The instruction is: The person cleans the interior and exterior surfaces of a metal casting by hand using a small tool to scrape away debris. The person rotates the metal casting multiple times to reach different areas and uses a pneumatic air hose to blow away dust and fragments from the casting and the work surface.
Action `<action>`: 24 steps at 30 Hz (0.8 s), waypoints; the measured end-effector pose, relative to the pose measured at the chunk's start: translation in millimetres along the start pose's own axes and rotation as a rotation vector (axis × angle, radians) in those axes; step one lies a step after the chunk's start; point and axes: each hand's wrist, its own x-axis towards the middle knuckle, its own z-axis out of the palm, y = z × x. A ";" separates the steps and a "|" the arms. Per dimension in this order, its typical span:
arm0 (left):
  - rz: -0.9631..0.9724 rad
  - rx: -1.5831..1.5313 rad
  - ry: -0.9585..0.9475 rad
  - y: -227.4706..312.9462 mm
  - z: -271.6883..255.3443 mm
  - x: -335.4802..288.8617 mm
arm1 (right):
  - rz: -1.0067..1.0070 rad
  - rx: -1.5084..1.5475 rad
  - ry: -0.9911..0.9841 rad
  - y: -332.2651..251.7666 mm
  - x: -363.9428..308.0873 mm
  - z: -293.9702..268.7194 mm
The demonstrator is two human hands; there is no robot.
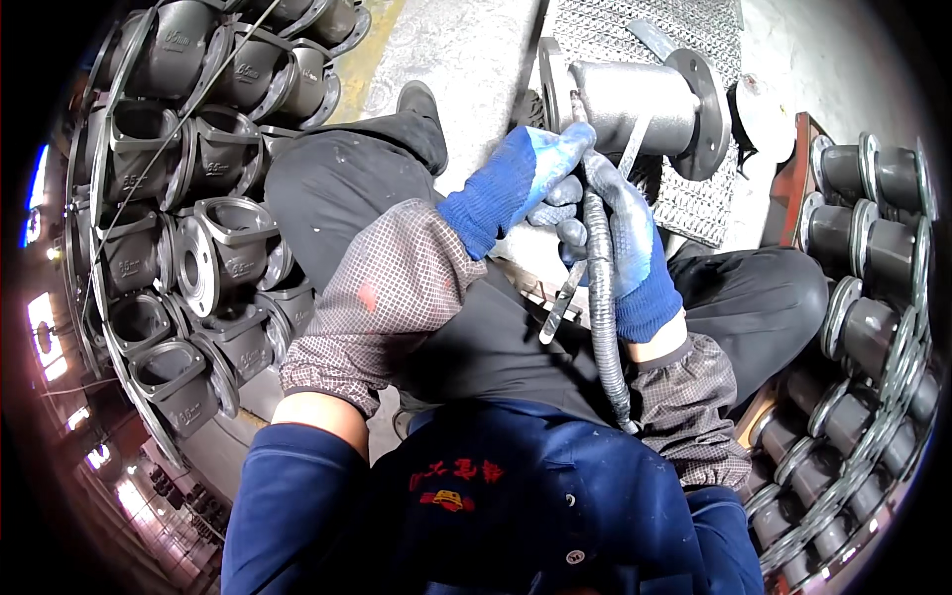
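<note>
The grey flanged pipe (620, 84) lay on its side at the far side of the scene, right of centre, above a wire mat (689, 203), with a pale strip (637, 144) crossing its near face. The left hand (540, 169) was pinched around the front of a slim tool (576, 107), and the right hand (627, 223) was closed around it farther back, where a ribbed hose (601, 268) ran toward the lap. The tip pointed at the pipe's left part; whether it touched, I could not tell. Doing this well probably called for steering with the left fingers, steadying with the right hand, light even pressure, and enough slack in the hose that it did not drag the tip sideways.
</note>
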 end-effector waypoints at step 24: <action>0.096 0.166 -0.009 -2.9 -9.0 10.9 | -0.067 -0.079 0.010 2.1 6.7 -1.3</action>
